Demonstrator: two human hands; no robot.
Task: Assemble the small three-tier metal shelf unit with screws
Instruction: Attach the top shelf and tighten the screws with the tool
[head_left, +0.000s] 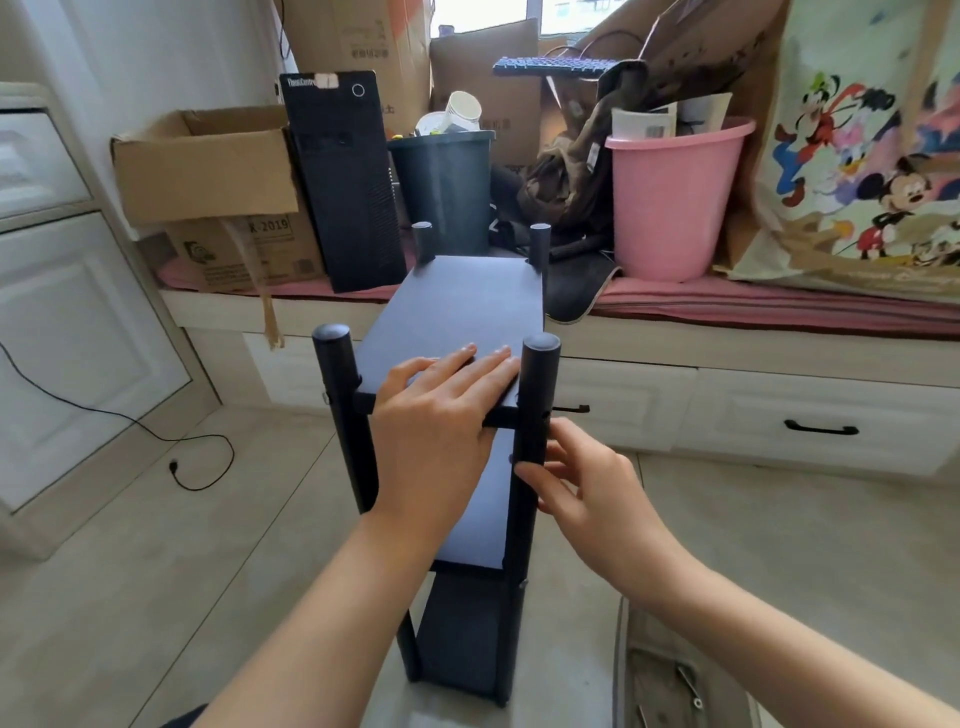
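A black three-tier metal shelf unit (457, 306) stands upright on the floor in front of me, with round posts at its corners. My left hand (441, 415) lies flat on the near end of the top shelf, fingers spread, thumb over the front edge. My right hand (576, 483) is at the near right post (535, 395), fingertips touching the post's side just below the top shelf. Whether those fingers pinch a screw is hidden. Two lower shelves show beneath my arms.
Behind the shelf runs a low bench with drawers (779, 410), carrying cardboard boxes (208, 166), a black computer tower (343, 182), a dark bin (441, 187) and a pink bucket (675, 202). A cable (182, 467) trails on the tiled floor at left. Loose metal parts (691, 686) lie at bottom right.
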